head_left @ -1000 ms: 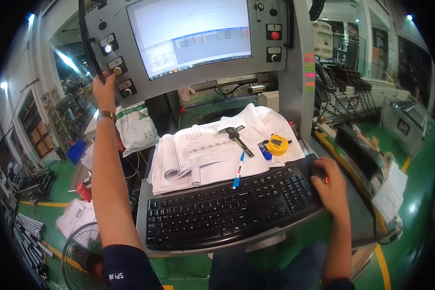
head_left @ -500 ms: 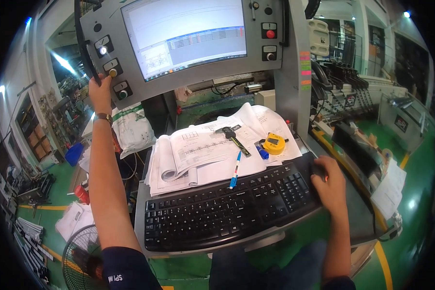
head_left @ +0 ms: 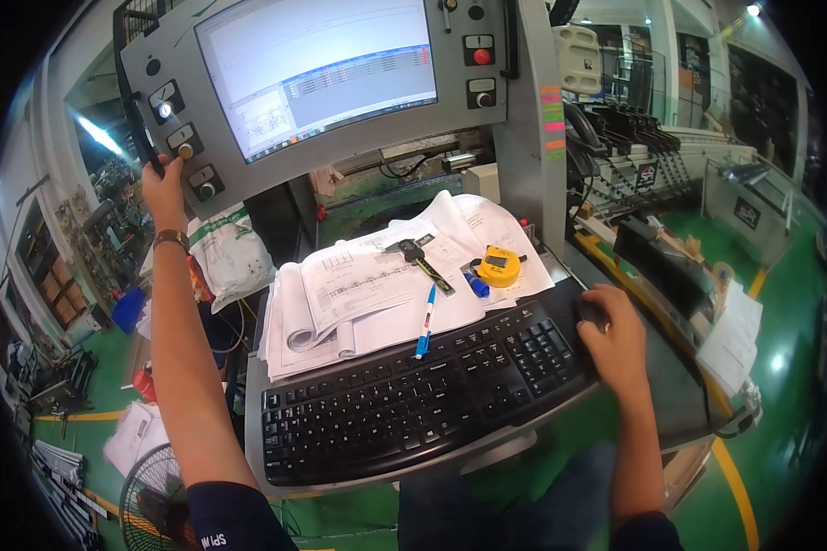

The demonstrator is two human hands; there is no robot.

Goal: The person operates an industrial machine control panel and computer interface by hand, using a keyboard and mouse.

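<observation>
At the left edge of a grey control panel (head_left: 340, 151), my left hand (head_left: 164, 195) is closed round a black bar handle (head_left: 134, 101). Its thumb reaches to the yellow push button (head_left: 186, 151). My right hand (head_left: 614, 338) curls over a dark computer mouse (head_left: 590, 315), mostly hidden under the fingers, right of the black keyboard (head_left: 423, 404). A lit screen (head_left: 322, 73) fills the panel's middle. Behind the keyboard lie printed drawings (head_left: 358, 285), with a caliper (head_left: 420, 264), a yellow tape measure (head_left: 499, 266), a blue-and-white pen (head_left: 426, 321) and a blue cap-like piece (head_left: 477, 286) on top.
A red button (head_left: 481, 57) sits at the panel's right side. Left of the stand are a white bag (head_left: 234, 257) and a black fan (head_left: 152, 496). Machinery with a yellow edge (head_left: 606, 262) and loose papers (head_left: 731, 340) stands at the right above a green floor.
The view has shifted slightly, so the panel and desk appear farther left. My left hand still grips the handle by the yellow button, and my right hand remains over the mouse.
</observation>
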